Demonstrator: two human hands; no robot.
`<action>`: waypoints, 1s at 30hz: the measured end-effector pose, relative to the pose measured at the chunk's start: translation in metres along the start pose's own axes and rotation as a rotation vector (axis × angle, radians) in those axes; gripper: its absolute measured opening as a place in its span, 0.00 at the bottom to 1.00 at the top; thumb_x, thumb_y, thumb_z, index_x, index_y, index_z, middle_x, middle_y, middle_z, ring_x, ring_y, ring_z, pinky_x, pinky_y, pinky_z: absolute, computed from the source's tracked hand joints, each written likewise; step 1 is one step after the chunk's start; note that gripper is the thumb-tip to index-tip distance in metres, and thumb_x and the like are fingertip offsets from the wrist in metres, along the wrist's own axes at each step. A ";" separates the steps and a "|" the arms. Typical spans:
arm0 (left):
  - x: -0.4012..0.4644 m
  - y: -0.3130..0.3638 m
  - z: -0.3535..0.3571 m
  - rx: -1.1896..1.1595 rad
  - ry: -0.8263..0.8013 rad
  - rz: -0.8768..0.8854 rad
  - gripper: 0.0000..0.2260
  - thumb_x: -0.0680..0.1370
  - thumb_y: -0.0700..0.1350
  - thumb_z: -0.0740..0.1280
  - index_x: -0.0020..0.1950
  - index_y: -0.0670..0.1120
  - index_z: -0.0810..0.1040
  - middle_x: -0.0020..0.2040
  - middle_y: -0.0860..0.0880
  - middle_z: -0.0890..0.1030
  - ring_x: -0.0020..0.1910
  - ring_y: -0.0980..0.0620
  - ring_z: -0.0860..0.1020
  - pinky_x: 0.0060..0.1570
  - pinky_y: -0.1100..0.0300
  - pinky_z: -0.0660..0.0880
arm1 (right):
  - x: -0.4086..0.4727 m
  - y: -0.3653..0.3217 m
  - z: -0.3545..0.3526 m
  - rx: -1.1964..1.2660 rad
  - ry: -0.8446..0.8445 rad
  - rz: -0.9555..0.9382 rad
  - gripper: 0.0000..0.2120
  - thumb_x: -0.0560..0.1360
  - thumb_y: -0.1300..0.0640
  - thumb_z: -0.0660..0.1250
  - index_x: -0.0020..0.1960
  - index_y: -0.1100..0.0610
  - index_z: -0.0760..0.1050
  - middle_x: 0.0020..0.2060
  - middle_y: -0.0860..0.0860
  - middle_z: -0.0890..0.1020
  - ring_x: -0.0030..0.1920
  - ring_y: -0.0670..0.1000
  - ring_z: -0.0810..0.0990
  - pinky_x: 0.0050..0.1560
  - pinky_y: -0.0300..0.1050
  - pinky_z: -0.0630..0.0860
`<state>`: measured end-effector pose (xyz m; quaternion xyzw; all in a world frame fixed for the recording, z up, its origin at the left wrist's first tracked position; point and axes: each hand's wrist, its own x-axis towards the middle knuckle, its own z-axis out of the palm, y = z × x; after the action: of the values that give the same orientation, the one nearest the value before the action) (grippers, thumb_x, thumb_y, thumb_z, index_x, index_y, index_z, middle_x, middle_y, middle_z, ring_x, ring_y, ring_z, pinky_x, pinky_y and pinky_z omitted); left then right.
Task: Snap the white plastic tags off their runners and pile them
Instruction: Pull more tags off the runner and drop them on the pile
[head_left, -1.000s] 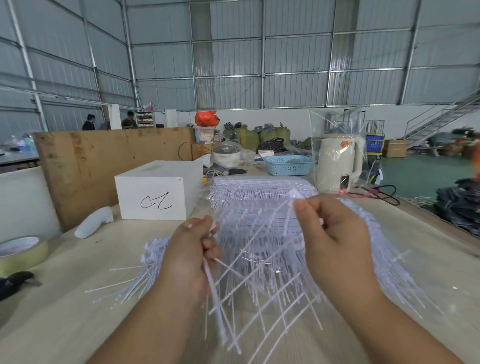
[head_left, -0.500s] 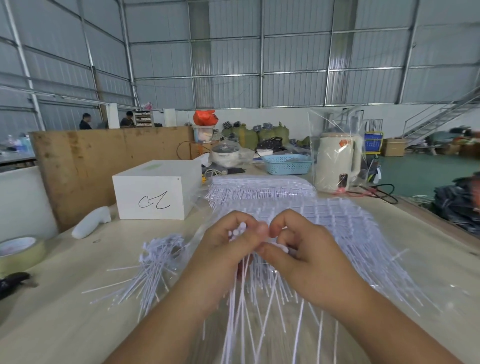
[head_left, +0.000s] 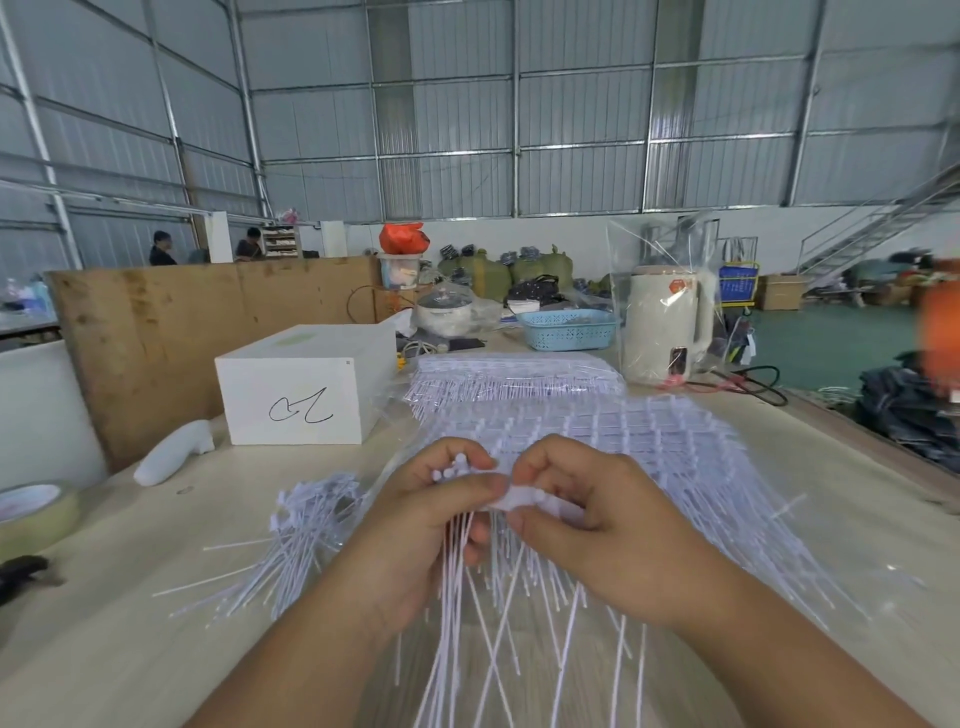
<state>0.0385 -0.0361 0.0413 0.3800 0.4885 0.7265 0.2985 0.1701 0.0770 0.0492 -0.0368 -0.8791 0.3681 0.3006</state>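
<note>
My left hand and my right hand meet over the middle of the table, both pinching the heads of a bunch of white plastic tags whose long tails hang down toward me. Under and behind the hands lies a wide sheet of tags on their runners. A further stack of such sheets sits beyond it. To the left lies a loose pile of separated tags.
A white box and a white handle-shaped object stand at the left. A tape roll is at the far left edge. A cream kettle in a plastic bag and a blue basket stand at the back. A plywood board walls the left side.
A second ago my hands were apart, each holding tags. They have come together at the middle and now pinch one bunch by its heads.
</note>
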 end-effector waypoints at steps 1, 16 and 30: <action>0.001 0.000 -0.001 0.003 0.053 0.014 0.10 0.67 0.32 0.72 0.37 0.47 0.77 0.27 0.47 0.73 0.21 0.53 0.68 0.20 0.65 0.64 | 0.000 0.001 -0.002 -0.108 0.004 0.008 0.07 0.75 0.51 0.68 0.51 0.44 0.72 0.34 0.40 0.78 0.29 0.45 0.72 0.32 0.39 0.68; 0.003 0.003 -0.017 0.263 -0.038 0.027 0.10 0.63 0.40 0.80 0.37 0.47 0.80 0.27 0.46 0.76 0.21 0.50 0.73 0.22 0.64 0.68 | 0.003 0.006 -0.016 -0.111 0.043 0.164 0.07 0.72 0.54 0.71 0.36 0.50 0.77 0.22 0.45 0.71 0.21 0.43 0.67 0.24 0.36 0.62; 0.003 -0.002 -0.013 0.339 -0.022 -0.027 0.04 0.73 0.37 0.73 0.41 0.45 0.80 0.31 0.43 0.80 0.23 0.48 0.75 0.24 0.61 0.71 | 0.004 0.011 -0.017 -0.053 -0.161 0.267 0.10 0.76 0.58 0.65 0.36 0.55 0.76 0.23 0.44 0.70 0.24 0.44 0.66 0.28 0.40 0.62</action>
<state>0.0261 -0.0393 0.0372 0.4264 0.6058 0.6253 0.2453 0.1750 0.0968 0.0535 -0.1317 -0.8970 0.3834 0.1764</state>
